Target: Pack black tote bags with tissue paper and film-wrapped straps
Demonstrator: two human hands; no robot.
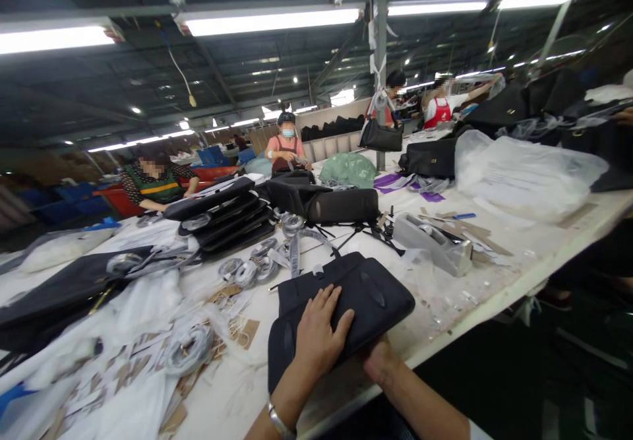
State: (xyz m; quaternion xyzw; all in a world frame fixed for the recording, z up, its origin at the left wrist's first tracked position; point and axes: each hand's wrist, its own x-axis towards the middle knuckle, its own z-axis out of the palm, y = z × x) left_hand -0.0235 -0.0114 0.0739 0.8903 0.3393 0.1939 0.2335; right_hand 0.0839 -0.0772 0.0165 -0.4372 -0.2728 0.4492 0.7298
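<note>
A black handbag (353,295) lies on its side at the table's front edge, its flap and handle side turned away from me. My left hand (321,328) rests flat on top of it, fingers stretched out and thumb apart. At the bag's near lower edge is my right hand (378,359), touching it from below. The bag hides the fingers of that hand, so its grip does not show. A wrapped strap (295,255) lies just behind the bag, beside several coiled straps in clear wrap (247,272).
A grey tape dispenser (432,245) stands right of the bag. Stacked black bags (227,219) are at the left, with cardboard tags (247,333) and white wrapping nearer. A large clear plastic bag (524,173) lies at right. Several co-workers, one person (287,146) opposite, are around the table.
</note>
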